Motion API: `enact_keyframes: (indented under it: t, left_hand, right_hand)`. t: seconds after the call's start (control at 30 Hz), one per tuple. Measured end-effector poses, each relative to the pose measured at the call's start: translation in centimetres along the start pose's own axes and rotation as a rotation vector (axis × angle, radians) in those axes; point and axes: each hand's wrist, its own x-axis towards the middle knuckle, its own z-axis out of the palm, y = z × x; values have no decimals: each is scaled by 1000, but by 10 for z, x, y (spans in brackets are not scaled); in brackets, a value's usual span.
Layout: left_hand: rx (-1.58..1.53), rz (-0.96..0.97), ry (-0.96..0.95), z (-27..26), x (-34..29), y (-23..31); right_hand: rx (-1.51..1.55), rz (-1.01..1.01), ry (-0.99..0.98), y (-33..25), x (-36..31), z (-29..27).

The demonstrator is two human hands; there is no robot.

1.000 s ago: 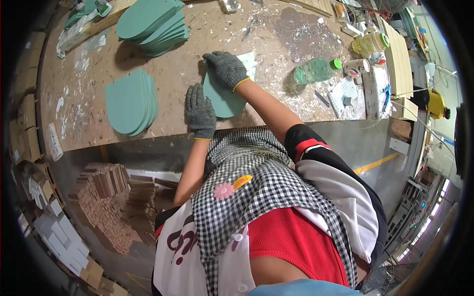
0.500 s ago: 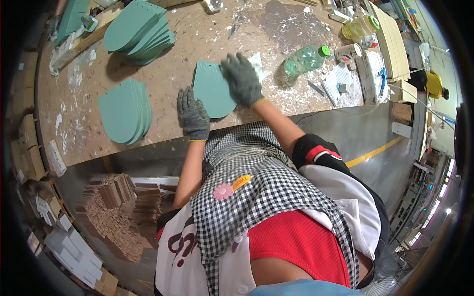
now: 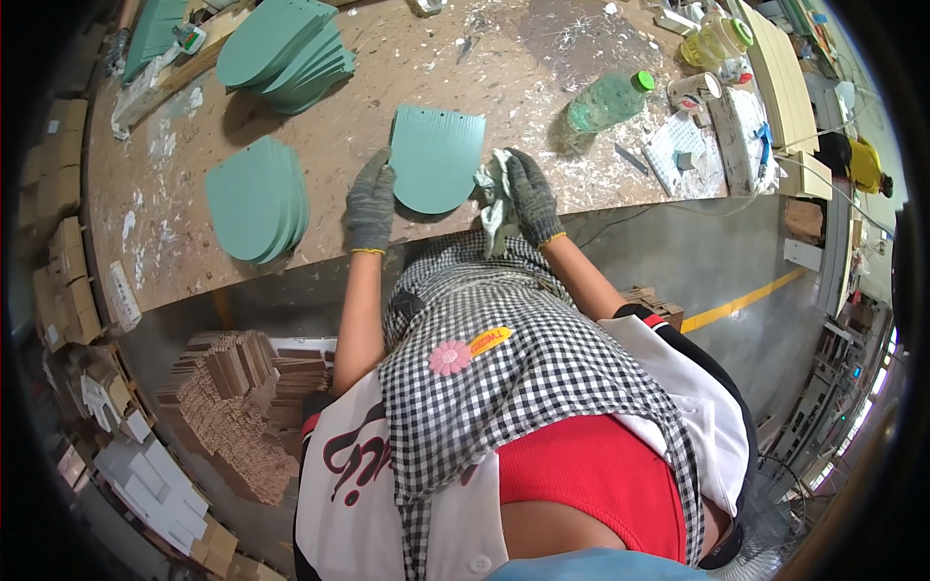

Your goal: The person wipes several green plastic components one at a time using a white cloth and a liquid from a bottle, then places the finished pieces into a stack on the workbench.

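Note:
A green panel [image 3: 438, 160] with a straight far edge and a rounded near end lies in front of me, with small holes along its far edge. My left hand [image 3: 371, 203], in a grey glove, grips its left edge with the fingers close together. In my right hand [image 3: 533, 198], also gloved, is a crumpled whitish rag [image 3: 496, 198], bunched at the panel's right edge and hanging toward my apron. To the left lies a short stack of similar green panels [image 3: 254, 198]. A taller, fanned stack [image 3: 286, 58] stands behind it.
On the right of the paint-spattered workbench [image 3: 349, 126] are a green-capped bottle [image 3: 605, 104], a jar of yellowish liquid [image 3: 715, 41], a paper cup [image 3: 694, 90] and a white patterned sheet [image 3: 686, 155]. Brown strips [image 3: 228, 407] are piled below the bench at left.
My right hand has come off the panel's face toward me, and the rag now shows in it at the right edge. My left hand has turned against the left edge.

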Motion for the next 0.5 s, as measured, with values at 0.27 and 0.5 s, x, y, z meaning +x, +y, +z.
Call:
enact_keyframes:
  t: [0.27,0.5]
  left_hand:
    - [885,453,-142,24,-52,37]
    - [498,577,-274,34,-67,71]
  right_hand:
    - [-27,183,-78,-20,-5,5]
    - [-265,-301,-192,-134,-34,10]
